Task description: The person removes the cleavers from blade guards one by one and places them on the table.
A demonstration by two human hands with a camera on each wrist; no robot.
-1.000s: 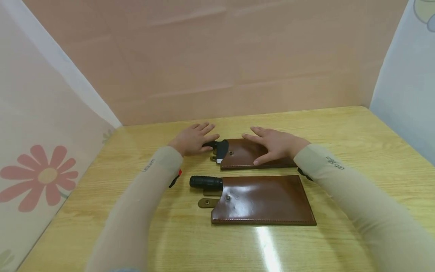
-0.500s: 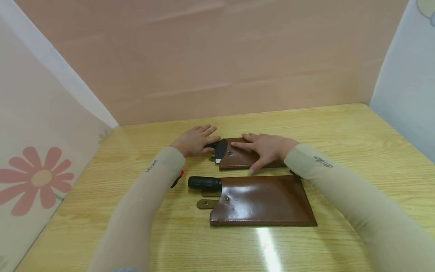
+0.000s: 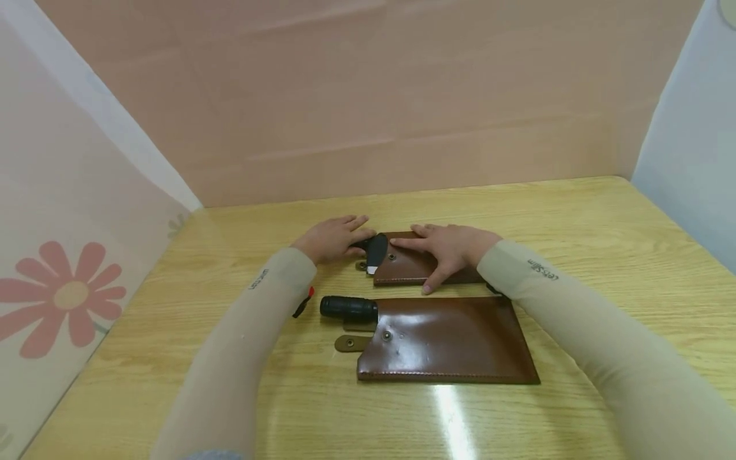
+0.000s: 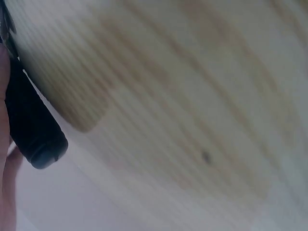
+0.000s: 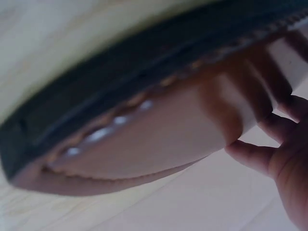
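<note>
the left hand (image 3: 330, 239) curls its fingers on the black knife handle (image 4: 31, 127). just beside it, the right hand (image 3: 451, 249) lies flat, fingers spread, on the small brown sheath (image 3: 402, 268).

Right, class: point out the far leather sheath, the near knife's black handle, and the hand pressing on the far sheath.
far leather sheath (image 3: 405, 267), head view, bare front face near the snap.
near knife's black handle (image 3: 348, 308), head view, mid-grip.
right hand (image 3: 451, 249), head view, back of the hand.
</note>
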